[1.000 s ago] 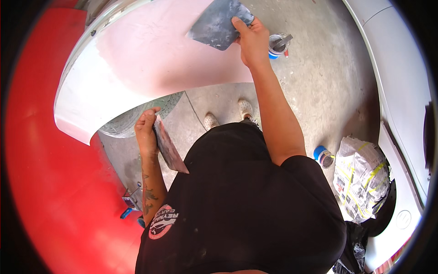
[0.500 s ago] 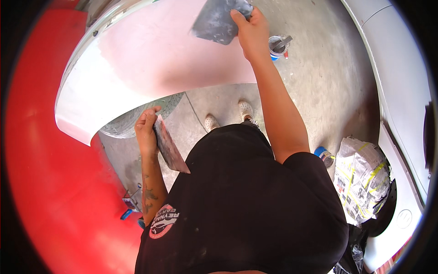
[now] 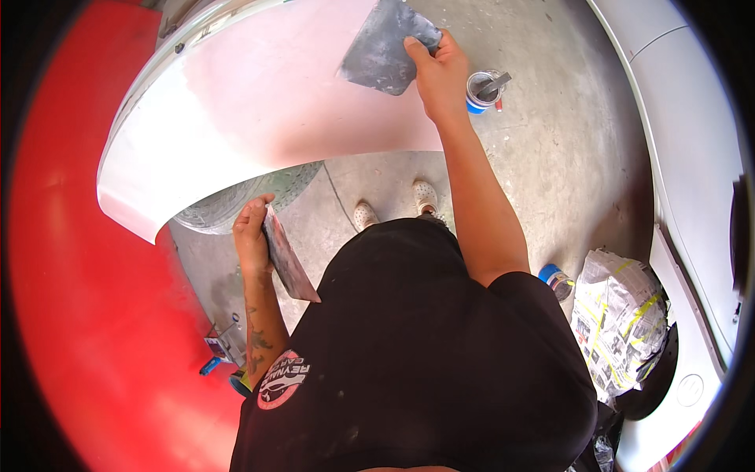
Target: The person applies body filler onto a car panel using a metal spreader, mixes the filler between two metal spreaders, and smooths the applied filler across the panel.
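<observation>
My right hand (image 3: 442,75) pinches a thin, dark grey filler spreader (image 3: 387,51), squarish and smudged with white, the thumb on its upper face. The spreader is over the far right part of a curved car panel (image 3: 236,102), white with a pinkish patch; whether they touch, I cannot tell. Closer in and to the left, my left hand (image 3: 252,230) grips a flat mixing board (image 3: 288,256) by its far end. The board is tilted nearly edge-on, smeared grey and pinkish, and its near corner meets my black shirt.
Past my right wrist, an opened tub (image 3: 481,98) with a flat blade across it stands on the concrete floor. A tyre (image 3: 228,208) shows under the panel. Red bodywork (image 3: 86,259) lines the left. At right are a blue can (image 3: 555,279), a newspaper-wrapped bundle (image 3: 621,322) and a pale car body (image 3: 692,102).
The whole view has shifted slightly. In my right hand the spreader has turned a little and come slightly nearer. My left hand keeps its hold on the board.
</observation>
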Available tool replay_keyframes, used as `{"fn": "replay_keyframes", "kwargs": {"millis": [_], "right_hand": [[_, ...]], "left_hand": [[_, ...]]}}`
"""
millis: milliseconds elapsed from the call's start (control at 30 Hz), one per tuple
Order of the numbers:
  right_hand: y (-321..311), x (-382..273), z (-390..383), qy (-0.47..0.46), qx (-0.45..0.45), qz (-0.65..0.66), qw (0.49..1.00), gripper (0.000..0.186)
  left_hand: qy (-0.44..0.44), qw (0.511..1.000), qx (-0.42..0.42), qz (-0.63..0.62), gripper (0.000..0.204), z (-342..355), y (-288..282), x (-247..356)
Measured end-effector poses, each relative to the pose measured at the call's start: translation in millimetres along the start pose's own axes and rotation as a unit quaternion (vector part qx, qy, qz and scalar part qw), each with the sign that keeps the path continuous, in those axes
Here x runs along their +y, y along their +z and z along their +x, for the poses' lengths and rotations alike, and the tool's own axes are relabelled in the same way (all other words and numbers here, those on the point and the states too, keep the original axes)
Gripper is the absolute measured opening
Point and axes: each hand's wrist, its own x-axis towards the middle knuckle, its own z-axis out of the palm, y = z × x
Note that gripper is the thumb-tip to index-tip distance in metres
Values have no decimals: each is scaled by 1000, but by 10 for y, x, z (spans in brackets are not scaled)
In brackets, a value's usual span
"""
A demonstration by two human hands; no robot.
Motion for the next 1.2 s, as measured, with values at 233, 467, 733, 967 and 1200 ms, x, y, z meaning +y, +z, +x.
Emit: {"fn": "replay_keyframes", "kwargs": {"millis": [233, 467, 733, 967, 1200], "right_hand": [[5, 109, -4, -16, -1, 47, 999, 19], [365, -329, -181, 8, -230, -190, 954, 17], [24, -267, 131, 43, 6, 104, 994, 20], [101, -464, 109, 72, -29, 65, 995, 18], [138, -359, 267, 9, -47, -1, 999, 18]], "left_hand": [[8, 1000, -2, 1, 39, 12, -46, 20], [18, 1000, -12, -13, 39, 62, -29, 8], [-5, 1000, 14, -7, 39, -56, -112, 12], [1, 1000, 11, 1, 42, -29, -94, 4], [3, 1000, 15, -16, 43, 13, -17, 21]]}}
